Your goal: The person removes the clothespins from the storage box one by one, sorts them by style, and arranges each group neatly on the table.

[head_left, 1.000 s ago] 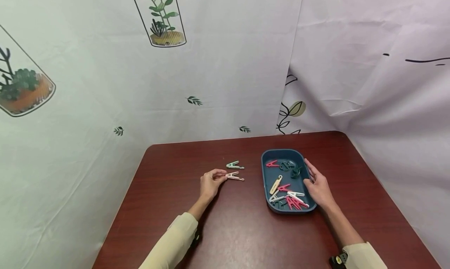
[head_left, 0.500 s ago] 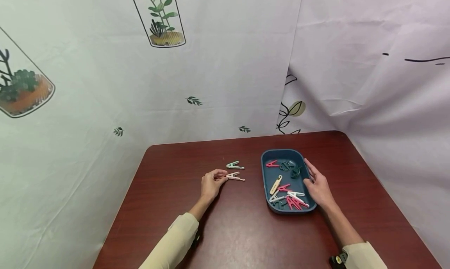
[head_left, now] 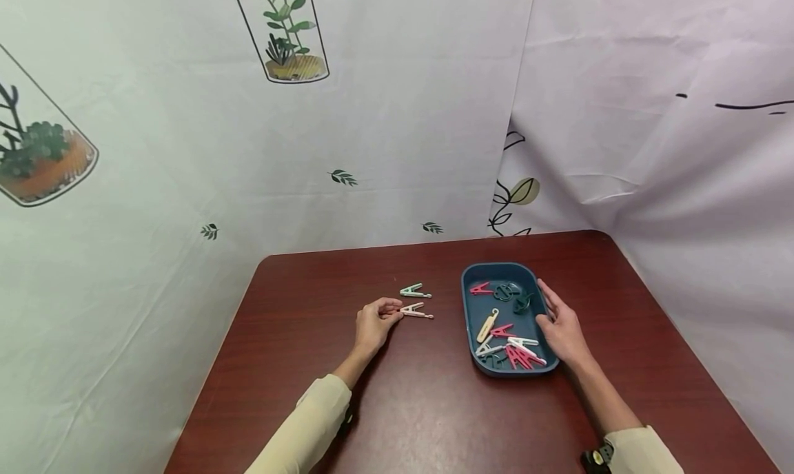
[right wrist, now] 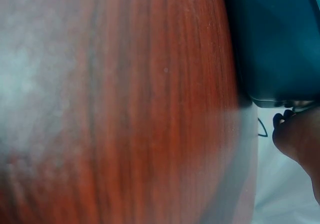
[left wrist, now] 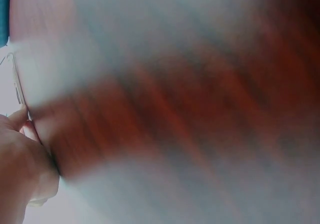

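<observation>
In the head view my left hand (head_left: 373, 324) pinches the left end of a pale pink clothespin (head_left: 416, 311) on the table. Just beyond it lies a light green clothespin (head_left: 414, 291), roughly parallel and apart from it. My right hand (head_left: 563, 333) holds the right side of a dark blue tray (head_left: 466, 308), thumb over the rim and fingers along the outer wall. Inside the tray are several clothespins in pink, white and cream, such as the cream clothespin (head_left: 486, 326), plus dark green pieces (head_left: 522, 303). The left wrist view shows the left hand (left wrist: 30, 166) only at its edge.
The reddish-brown wooden table (head_left: 434, 419) has rounded far corners. Behind it and at both sides hangs a pale printed cloth (head_left: 397, 116) with plant drawings. In the right wrist view the tray's outer wall (right wrist: 280, 43) stands at the upper right.
My left hand and the pale pink clothespin have shifted very slightly to the right. The right hand and the tray look the same.
</observation>
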The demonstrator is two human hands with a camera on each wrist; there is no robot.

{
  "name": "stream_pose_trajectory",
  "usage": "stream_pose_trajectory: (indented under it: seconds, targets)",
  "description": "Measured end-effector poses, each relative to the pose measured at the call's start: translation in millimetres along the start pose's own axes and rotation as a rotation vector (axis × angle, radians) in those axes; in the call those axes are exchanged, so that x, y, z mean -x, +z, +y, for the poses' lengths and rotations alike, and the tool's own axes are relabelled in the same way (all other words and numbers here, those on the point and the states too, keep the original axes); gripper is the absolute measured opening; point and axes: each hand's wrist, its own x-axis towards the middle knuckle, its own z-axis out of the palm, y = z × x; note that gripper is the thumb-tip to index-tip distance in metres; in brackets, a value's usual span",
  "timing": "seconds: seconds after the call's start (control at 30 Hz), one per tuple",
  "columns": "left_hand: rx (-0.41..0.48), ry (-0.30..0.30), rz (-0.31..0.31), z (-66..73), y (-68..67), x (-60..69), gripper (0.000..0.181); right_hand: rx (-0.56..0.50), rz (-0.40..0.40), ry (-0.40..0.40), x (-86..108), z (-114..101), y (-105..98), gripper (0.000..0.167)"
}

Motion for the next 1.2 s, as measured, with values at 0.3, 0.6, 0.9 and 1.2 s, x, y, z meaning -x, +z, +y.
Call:
stream_pose_trajectory:
  seconds: [0.3, 0.6, 0.9, 1.2]
  targets:
    - [-0.007, 0.026, 0.01, -0.4, 0.5, -0.6, 0.021, 0.009, -0.001, -0.016, 0.9, -1.1, -0.6, 0.072]
    - [0.065, 0.007, -0.046, 2.9, -6.8, -2.3, 0.025, 0.014, 0.006, -0.016, 1.4, 1.5, -1.4, 0.072]
    - [0.123, -0.057, 0.09, 2.4, -25.3, -13.1, 0.032, 0.002, -0.001, -0.017, 2.0, 2.0, 0.5, 0.071]
    - [0.363, -0.069, 0.248, 46.9, -15.7, -24.7, 0.05, 0.005, 0.003, -0.027, 1.7, 2.6, -0.3, 0.071]
